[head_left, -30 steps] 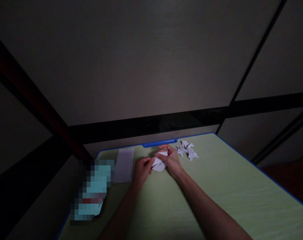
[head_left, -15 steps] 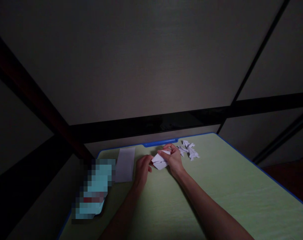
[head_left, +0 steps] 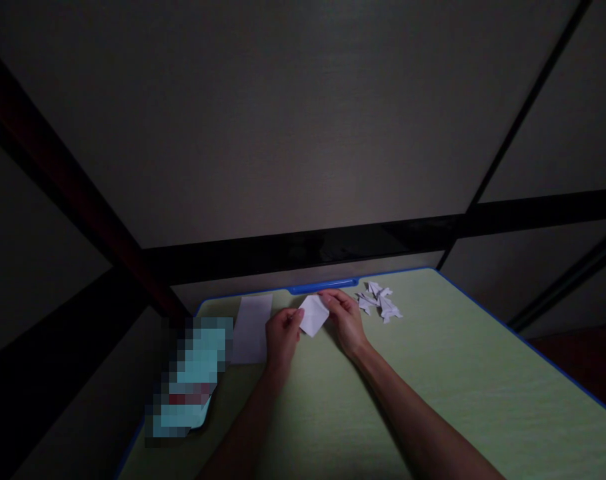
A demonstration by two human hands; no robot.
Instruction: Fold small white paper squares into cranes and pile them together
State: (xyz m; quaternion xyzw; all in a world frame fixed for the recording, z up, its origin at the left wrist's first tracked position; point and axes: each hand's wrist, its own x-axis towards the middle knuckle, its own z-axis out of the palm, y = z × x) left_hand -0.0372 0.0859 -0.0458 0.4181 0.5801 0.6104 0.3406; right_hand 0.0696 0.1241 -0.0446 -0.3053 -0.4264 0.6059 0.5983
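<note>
A small piece of folded white paper (head_left: pixel 313 316) is held up between my two hands over the far part of the table. My left hand (head_left: pixel 283 333) pinches its left corner between thumb and fingers. At its upper right corner, my right hand (head_left: pixel 345 319) grips it with the thumb on the near side. The paper looks like a flat diamond with faint creases. Just right of my right hand lie several folded white paper figures (head_left: pixel 381 301) with pointed ends, close together.
The light green table (head_left: pixel 447 373) has a blue rim and a blue pen groove (head_left: pixel 323 287) at its far edge. White paper sheets (head_left: pixel 253 328) lie left of my left hand. A phone-like device (head_left: pixel 195 373), its screen blurred out, lies beside them. A panelled wall (head_left: pixel 303 133) stands behind.
The paper has turned so a smooth diamond face shows instead of the side with open flaps. My left hand has closed on its left corner; my right hand has shifted to the upper right corner.
</note>
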